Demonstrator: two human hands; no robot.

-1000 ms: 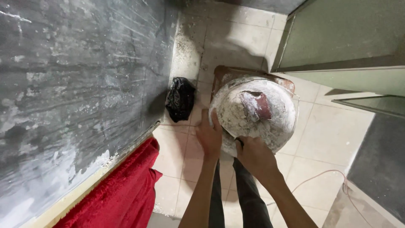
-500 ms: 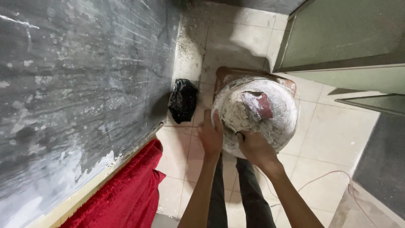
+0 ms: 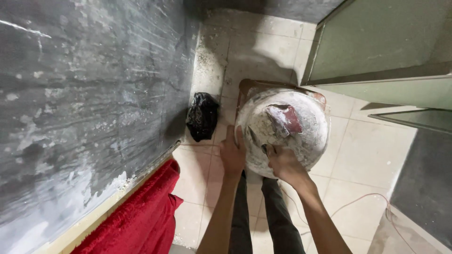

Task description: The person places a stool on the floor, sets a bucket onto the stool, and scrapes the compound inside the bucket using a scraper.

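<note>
In the head view, a round white basin (image 3: 282,131), crusted with pale dried plaster, sits on a brown stool (image 3: 249,87) that shows only as a rim behind and beside it. Inside the basin lies a flat scraper (image 3: 284,120) with a dull red blade smeared in white, amid a rough coat of whitish paste over the bowl's inner wall.

The left hand (image 3: 232,153) lies against the basin's near left rim, its fingers (image 3: 230,136) together and pointing up along the outside edge, pressed flat on it and not curled round anything. The right hand (image 3: 282,164) grips the near rim from the front, its fingers (image 3: 269,151) bent over the lip into the bowl and clamped on that edge.

The basin stands above a pale tiled floor (image 3: 367,155), just right of a crumpled black plastic bag (image 3: 202,116) that lies at the foot of a dark, white-streaked wall (image 3: 84,94). A red cloth (image 3: 136,221) lies lower left along the wall's base. The person's dark trousers (image 3: 263,216) show between the forearms. A thin pinkish cable (image 3: 358,202) trails over the tiles at right, below a grey-green door panel (image 3: 376,42).
</note>
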